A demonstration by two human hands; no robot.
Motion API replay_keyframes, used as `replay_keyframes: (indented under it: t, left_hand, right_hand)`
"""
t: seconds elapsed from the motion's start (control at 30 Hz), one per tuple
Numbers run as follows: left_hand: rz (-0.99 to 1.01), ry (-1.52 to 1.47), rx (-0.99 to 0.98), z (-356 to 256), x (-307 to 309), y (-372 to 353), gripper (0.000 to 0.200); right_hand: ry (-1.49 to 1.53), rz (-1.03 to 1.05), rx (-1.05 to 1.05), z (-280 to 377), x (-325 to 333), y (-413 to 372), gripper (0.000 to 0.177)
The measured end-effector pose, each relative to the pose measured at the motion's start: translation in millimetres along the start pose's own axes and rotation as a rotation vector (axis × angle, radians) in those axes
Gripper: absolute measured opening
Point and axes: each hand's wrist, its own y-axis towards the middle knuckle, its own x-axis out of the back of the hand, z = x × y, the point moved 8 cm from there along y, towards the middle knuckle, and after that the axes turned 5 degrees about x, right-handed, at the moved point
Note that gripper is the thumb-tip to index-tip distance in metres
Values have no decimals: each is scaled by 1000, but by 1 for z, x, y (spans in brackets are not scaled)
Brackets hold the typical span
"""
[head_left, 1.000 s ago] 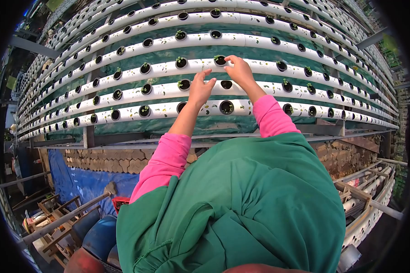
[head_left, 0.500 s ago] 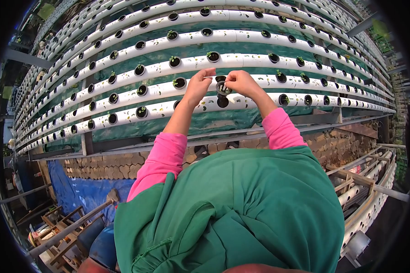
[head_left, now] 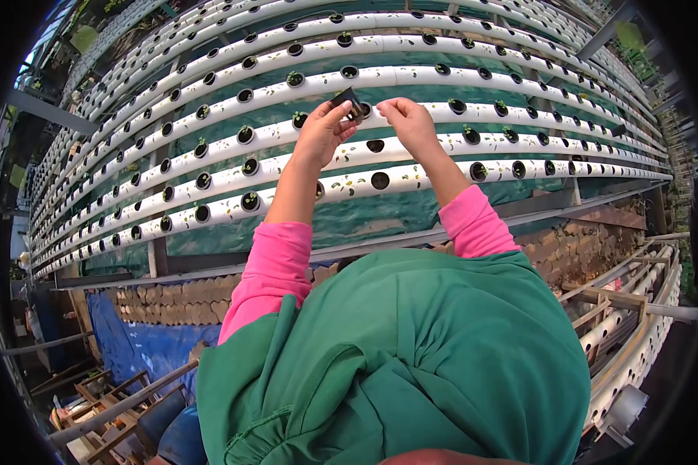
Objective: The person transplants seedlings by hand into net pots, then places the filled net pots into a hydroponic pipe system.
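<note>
My left hand (head_left: 323, 135) is closed round a small black net pot (head_left: 346, 98), which is tilted on its side above the white growing pipes. To its right, my right hand (head_left: 408, 127) is raised with thumb and fingertips pressed together; anything in that pinch is too small to name. A gap separates the right fingertips from the pot. Below and between the hands, two bare round holes (head_left: 380, 180) show dark in the nearest pipes. Fallen leaves (head_left: 347, 184) are scattered on the pipe beside them.
Rows of white pipes (head_left: 442, 172) carry several black pots with seedlings (head_left: 250, 200). Green sheeting (head_left: 287, 220) lies under them. A metal rail (head_left: 209, 267) runs along the front. Blue tarpaulin (head_left: 143, 329) is at lower left, more pipes (head_left: 597, 333) at lower right.
Both hands have moved up and away from the near pipes. The net pot, earlier upright between the hands, is now tilted in my left hand, and my right hand has drawn apart from it.
</note>
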Motion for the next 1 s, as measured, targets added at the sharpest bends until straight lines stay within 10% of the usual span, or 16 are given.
replay_keyframes:
  t: [1.0]
  left_hand:
    - [15,-22,2,3,-13,2,25]
  right_hand:
    - [-511,-292,385,17,-13,-26,13]
